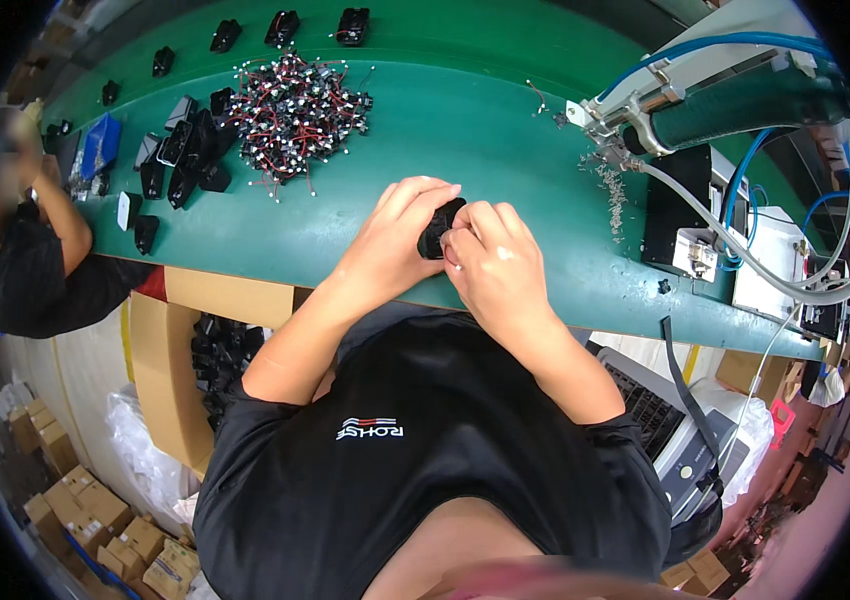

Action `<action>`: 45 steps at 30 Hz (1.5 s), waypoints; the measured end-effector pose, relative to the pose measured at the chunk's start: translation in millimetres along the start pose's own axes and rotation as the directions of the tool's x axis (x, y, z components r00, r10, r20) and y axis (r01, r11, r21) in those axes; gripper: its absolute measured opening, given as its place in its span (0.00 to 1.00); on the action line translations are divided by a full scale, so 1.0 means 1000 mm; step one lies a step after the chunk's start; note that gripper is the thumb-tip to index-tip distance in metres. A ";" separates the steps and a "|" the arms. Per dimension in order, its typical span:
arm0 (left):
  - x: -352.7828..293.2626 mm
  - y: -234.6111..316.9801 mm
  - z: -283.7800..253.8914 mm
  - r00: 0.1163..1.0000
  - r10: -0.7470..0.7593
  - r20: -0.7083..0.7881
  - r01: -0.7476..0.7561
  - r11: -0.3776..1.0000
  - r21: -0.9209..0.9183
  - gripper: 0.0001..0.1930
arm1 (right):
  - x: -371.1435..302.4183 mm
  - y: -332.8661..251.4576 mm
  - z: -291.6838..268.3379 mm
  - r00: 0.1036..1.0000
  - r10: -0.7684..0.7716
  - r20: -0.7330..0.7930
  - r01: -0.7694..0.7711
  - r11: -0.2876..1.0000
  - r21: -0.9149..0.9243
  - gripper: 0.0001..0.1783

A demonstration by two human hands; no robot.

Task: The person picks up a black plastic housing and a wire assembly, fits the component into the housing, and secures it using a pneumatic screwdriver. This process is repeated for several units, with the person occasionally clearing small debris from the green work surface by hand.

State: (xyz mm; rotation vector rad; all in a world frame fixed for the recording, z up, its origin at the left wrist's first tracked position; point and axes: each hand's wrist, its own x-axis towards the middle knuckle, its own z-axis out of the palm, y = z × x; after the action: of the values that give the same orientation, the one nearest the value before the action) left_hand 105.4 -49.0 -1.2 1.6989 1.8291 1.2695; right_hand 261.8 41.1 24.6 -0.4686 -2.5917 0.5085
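My left hand [392,240] is closed around a small black plastic housing [434,236], just over the near edge of the green table. My right hand [498,262] is at the housing's right side, its fingers pinched together at the opening. A bit of red and white, like a wire end, shows by those fingertips; the rest of what they pinch is hidden. Beyond my hands lies a large pile of small wired parts [295,122] with red and black leads and white connectors. Left of it sits a cluster of black housings [195,150].
A machine arm with hoses [735,115] reaches over the table's right side, above scattered small screws [613,200]. Several black housings stand along the far ledge. A blue bin [101,145] and another person [25,220] are at left. Below the edge stands an open carton [170,375] of black parts.
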 end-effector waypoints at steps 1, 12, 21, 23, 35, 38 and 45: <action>0.002 -0.002 0.002 1.000 0.005 0.012 -0.006 0.999 0.040 0.41 | 0.000 0.001 0.001 1.000 0.003 -0.003 -0.003 1.000 0.000 0.13; 0.009 -0.027 0.021 0.988 0.153 -0.024 -0.151 0.985 0.085 0.40 | -0.002 0.020 0.016 0.988 0.155 0.000 -0.154 0.983 0.104 0.09; 0.012 -0.045 0.034 0.975 0.220 -0.023 -0.218 0.974 0.065 0.39 | -0.014 0.028 0.033 0.953 0.302 -0.018 -0.294 0.940 0.172 0.07; 0.018 -0.038 0.029 0.987 0.159 -0.003 -0.159 0.987 0.021 0.36 | -0.015 0.031 0.029 0.941 0.338 0.022 -0.332 0.907 0.259 0.09; 0.020 -0.050 0.026 0.989 0.146 -0.007 -0.145 0.983 0.115 0.26 | 0.048 0.019 -0.150 0.491 -0.168 -0.855 0.108 0.985 -0.131 0.38; 0.020 -0.045 0.027 0.986 0.163 -0.026 -0.157 0.976 0.151 0.24 | 0.077 0.052 -0.151 0.620 0.118 -0.775 0.107 0.967 0.232 0.26; 0.021 -0.049 0.033 0.979 0.179 -0.095 -0.158 0.968 0.197 0.21 | 0.096 0.029 -0.106 0.668 0.386 -0.636 0.168 0.755 0.634 0.50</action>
State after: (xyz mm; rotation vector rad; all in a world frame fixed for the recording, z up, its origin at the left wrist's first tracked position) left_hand 95.2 -12.2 -50.3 1.9572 1.9586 1.3177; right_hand 240.2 134.1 135.7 -0.4607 -1.4494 0.9811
